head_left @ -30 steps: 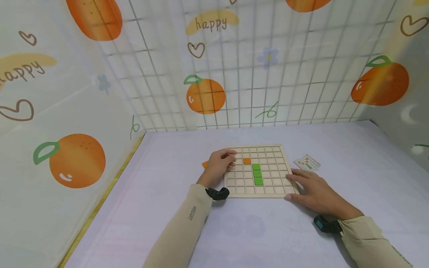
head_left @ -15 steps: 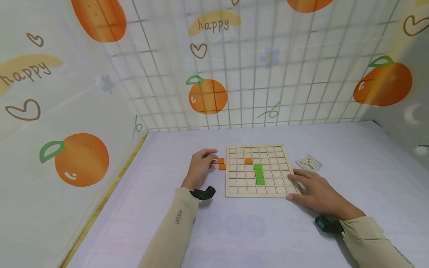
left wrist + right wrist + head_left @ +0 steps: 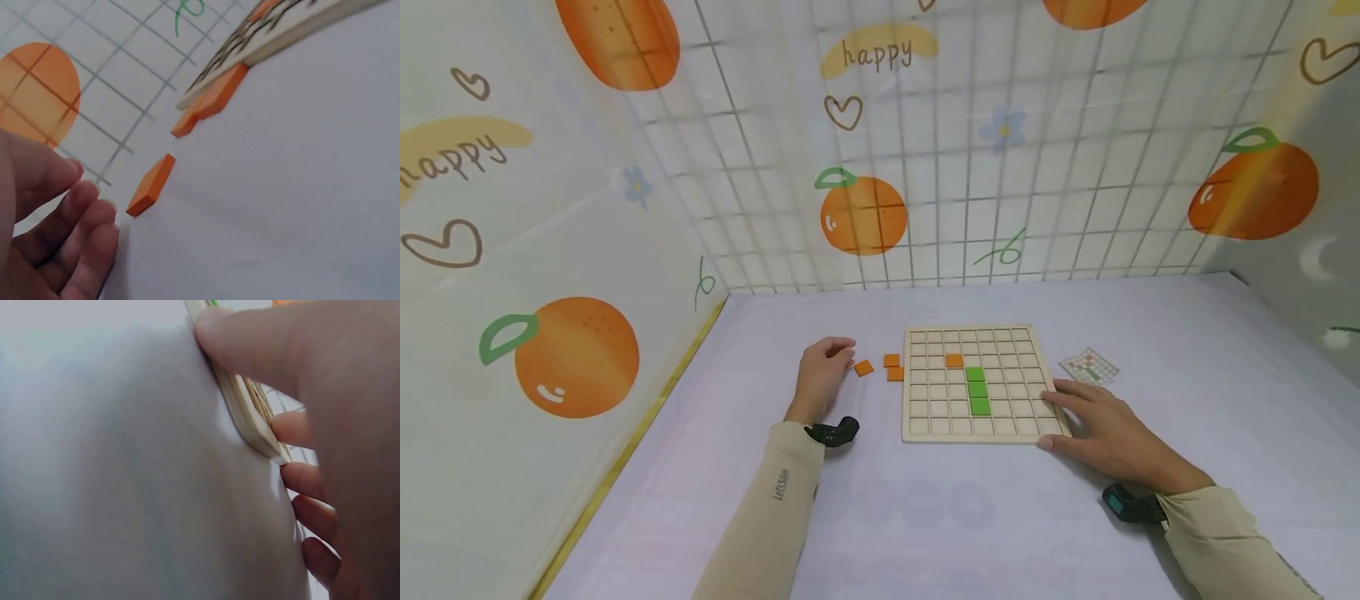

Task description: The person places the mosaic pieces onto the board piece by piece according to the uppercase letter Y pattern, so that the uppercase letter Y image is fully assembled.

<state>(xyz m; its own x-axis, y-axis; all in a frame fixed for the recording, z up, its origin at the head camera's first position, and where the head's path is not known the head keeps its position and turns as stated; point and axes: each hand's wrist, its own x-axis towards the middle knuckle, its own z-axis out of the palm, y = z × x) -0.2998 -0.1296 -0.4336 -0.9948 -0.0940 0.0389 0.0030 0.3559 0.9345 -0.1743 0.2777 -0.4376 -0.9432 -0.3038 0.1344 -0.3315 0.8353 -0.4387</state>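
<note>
A square wooden grid board (image 3: 1015,407) lies on the table; one orange tile (image 3: 954,360) and a column of green tiles (image 3: 977,390) sit in its cells. Left of the board lie three loose orange square tiles, the outermost tile (image 3: 863,367) turned askew. Right beside that tile is my left hand (image 3: 822,379), its fingers loosely bent and nothing between them; in the left wrist view the fingertips (image 3: 107,215) stop short of the tile. My right hand (image 3: 1105,429) touches the board's near right corner, thumb at the front edge and index finger over the right edge.
A small patterned card (image 3: 1090,366) with coloured squares lies behind my right hand. White sheeting (image 3: 760,208) printed with oranges and grid lines rises around the table's back and sides. A yellow strip (image 3: 632,433) runs along the table's left edge.
My left hand has moved left, from over the board's left edge to beyond the loose orange tiles, which now show uncovered. The right hand stays at the board's corner.
</note>
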